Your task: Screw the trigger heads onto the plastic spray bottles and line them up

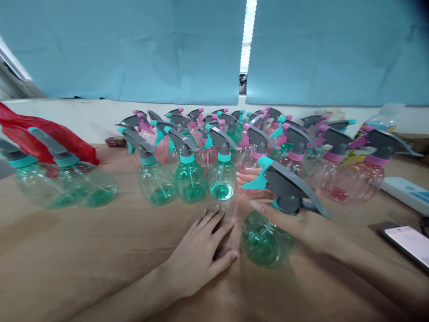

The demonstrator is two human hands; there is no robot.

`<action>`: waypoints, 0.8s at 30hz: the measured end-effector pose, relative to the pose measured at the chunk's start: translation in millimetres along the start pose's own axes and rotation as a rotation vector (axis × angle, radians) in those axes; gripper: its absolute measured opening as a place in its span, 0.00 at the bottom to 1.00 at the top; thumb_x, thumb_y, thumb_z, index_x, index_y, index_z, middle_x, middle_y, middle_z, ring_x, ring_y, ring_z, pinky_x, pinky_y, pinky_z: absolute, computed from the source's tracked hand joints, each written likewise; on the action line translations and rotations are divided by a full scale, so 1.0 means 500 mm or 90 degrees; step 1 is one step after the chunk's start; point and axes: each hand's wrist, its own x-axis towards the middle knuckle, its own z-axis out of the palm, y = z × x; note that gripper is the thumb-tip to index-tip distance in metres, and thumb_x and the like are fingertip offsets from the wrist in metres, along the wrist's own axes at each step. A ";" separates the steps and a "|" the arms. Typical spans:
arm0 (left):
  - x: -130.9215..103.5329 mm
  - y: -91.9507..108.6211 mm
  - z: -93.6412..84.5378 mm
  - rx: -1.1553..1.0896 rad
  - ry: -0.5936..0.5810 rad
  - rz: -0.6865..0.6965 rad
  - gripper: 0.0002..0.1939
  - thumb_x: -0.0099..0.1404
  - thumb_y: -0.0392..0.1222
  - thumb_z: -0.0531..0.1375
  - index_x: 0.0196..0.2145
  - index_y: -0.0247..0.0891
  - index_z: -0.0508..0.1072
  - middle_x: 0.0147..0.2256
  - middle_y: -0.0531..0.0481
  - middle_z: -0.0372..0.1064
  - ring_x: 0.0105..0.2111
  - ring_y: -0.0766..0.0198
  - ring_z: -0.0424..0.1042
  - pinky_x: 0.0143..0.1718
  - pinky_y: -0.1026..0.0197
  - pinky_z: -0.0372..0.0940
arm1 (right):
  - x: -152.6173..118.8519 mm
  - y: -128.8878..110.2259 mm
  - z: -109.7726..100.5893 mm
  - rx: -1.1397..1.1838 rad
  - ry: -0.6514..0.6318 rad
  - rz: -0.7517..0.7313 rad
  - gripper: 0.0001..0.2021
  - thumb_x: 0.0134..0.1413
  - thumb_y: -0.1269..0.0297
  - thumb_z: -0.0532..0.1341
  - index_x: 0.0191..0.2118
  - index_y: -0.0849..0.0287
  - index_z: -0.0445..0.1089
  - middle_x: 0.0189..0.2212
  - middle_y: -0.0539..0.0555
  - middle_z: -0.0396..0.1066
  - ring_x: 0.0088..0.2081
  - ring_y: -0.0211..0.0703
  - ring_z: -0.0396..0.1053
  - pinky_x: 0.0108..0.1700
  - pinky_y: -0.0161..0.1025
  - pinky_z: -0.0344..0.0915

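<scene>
My right hand point(310, 228) grips a green spray bottle point(263, 243) around its neck, with the fingers passing behind it. This bottle has a grey trigger head and a teal nozzle, and it is tilted. My left hand point(196, 250) lies on the wooden table point(110, 259) with its fingers stretched out, left of the held bottle and apart from it. Just beyond the left fingertips stand a green spray bottle point(222, 179) and another green bottle point(190, 181). A pink spray bottle point(360, 179) stands to the right, past my right hand.
Several more spray bottles with pink or teal collars stand in rows toward the wall point(110, 118). Two green bottles point(97, 185) are at the left, by a red plastic bag point(50, 132). A phone point(407, 243) and a white box point(407, 192) lie at the right.
</scene>
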 end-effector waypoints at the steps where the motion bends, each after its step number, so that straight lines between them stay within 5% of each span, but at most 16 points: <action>1: 0.000 0.000 0.000 0.000 -0.001 0.000 0.28 0.69 0.53 0.53 0.62 0.39 0.58 0.64 0.42 0.49 0.63 0.48 0.47 0.60 0.43 0.49 | 0.000 0.000 0.001 0.004 -0.002 0.011 0.11 0.46 0.57 0.61 0.37 0.53 0.70 0.34 0.55 0.78 0.39 0.51 0.77 0.41 0.45 0.75; 14: -0.012 0.027 -0.018 -0.172 0.103 0.019 0.24 0.65 0.43 0.58 0.57 0.41 0.58 0.54 0.45 0.63 0.53 0.54 0.63 0.54 0.51 0.59 | 0.003 -0.010 0.024 -0.093 0.069 -0.074 0.09 0.46 0.56 0.58 0.32 0.52 0.72 0.28 0.52 0.75 0.30 0.48 0.74 0.36 0.47 0.72; 19: -0.038 0.038 -0.034 -0.216 0.144 0.008 0.32 0.63 0.47 0.61 0.59 0.40 0.52 0.55 0.43 0.60 0.55 0.52 0.61 0.56 0.49 0.57 | 0.000 -0.015 0.066 -0.100 0.027 -0.075 0.22 0.49 0.48 0.59 0.49 0.51 0.69 0.31 0.51 0.76 0.32 0.47 0.73 0.35 0.45 0.71; 24: -0.099 0.029 -0.061 -0.174 0.208 -0.047 0.37 0.62 0.49 0.62 0.61 0.45 0.46 0.59 0.44 0.54 0.59 0.51 0.55 0.58 0.48 0.55 | 0.008 -0.054 0.143 -0.079 -0.030 -0.075 0.17 0.48 0.45 0.60 0.37 0.52 0.73 0.32 0.52 0.74 0.34 0.46 0.72 0.35 0.42 0.70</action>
